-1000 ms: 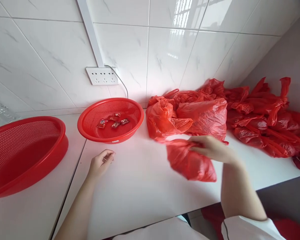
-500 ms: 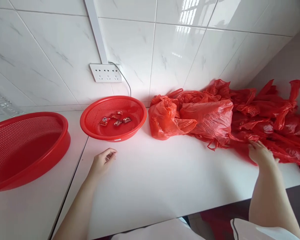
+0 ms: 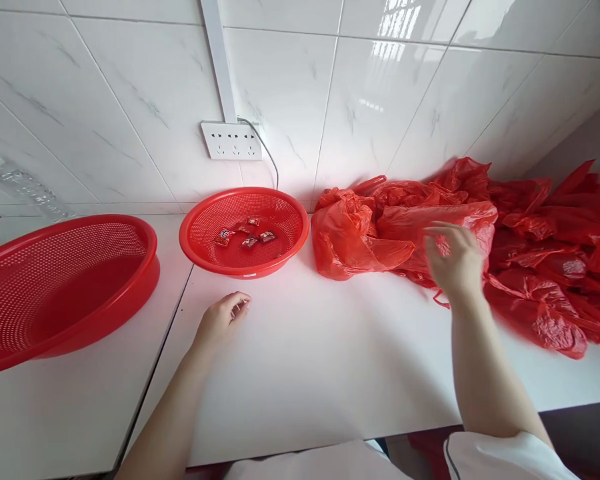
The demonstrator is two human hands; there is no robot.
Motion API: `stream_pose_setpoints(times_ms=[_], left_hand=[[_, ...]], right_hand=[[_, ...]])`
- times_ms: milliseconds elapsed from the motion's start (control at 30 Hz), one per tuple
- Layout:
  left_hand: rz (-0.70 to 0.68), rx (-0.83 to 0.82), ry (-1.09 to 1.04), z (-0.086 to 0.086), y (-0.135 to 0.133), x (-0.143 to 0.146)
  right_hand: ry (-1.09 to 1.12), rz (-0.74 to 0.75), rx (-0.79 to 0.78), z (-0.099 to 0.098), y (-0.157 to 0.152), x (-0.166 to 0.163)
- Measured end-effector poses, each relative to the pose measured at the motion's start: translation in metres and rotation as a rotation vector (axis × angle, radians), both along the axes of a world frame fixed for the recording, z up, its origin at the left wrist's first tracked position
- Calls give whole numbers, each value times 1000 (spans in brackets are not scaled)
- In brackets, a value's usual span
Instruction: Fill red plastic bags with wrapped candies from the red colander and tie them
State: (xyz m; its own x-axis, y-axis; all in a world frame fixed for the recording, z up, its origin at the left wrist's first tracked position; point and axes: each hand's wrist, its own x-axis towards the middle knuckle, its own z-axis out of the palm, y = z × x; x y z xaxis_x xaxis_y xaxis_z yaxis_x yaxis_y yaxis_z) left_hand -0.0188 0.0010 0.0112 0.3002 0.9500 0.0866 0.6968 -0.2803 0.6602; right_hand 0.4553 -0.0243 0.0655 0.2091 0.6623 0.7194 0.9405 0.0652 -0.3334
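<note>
My right hand [image 3: 455, 260] hovers with fingers apart and slightly curled over a heap of red plastic bags [image 3: 480, 227] at the back right of the white counter [image 3: 320, 360]; it holds nothing. A loose red bag [image 3: 540, 320] lies at the heap's near right edge. My left hand [image 3: 224, 319] rests on the counter, fingers loosely curled and empty, just in front of a small red mesh basket [image 3: 285, 250]. Several small wrapped candies [image 3: 245, 237] lie in that basket.
A large red mesh basket [image 3: 80, 320] stands on the left counter section. A wall socket [image 3: 231, 141] with a cable and a white conduit sits on the tiled wall. A clear plastic bottle [image 3: 25, 190] lies at the far left. The counter's front edge runs near my body.
My right hand carried a red bag to the right, left it at the heap's near right edge, then moved back left over the heap. The left hand stayed put.
</note>
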Motion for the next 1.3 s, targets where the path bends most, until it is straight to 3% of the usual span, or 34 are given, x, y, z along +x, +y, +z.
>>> stream_pose_setpoints(times_ms=[67,200,267,333,367,500,600,667,733,833,933,1033,1133,1200,1300], left_hand=[[-12,-5,12,-1,0,-1],[-24,-18,19,-3,1,-2],[-27,-20,25,-3,1,-3],[-38,-23,32,-4,0,-3],[-43,-26,36,-4,1,-3],[-48,-34,48,-6,1,-2],[-58,-37,47,-7,1,-1],[-58,-39,49,-7,1,-1],[-57,-44,52,-7,1,-2],[-55,-57,39,-9,3,-2],[-43,-65,-19,-9,4,1],[28,7,-135,2,-5,12],[14,120,-320,27,-28,36],[-129,33,-470,46,-45,57],[-218,-200,-661,65,-59,85]], right_hand=[[44,161,-151,6,22,-35],[236,86,-452,2,51,-71],[278,197,-638,-2,59,-82],[250,326,-709,-6,65,-94],[227,307,-687,-8,68,-100],[240,-40,-517,-21,85,-110],[329,-21,-444,-27,94,-101],[396,-57,-270,-24,96,-92],[518,-112,6,-18,96,-83],[786,16,341,-3,93,-74],[913,227,393,14,79,-75],[788,334,213,33,49,-91],[513,436,-125,50,15,-124],[377,541,-336,56,-1,-149],[340,860,-549,55,-11,-180]])
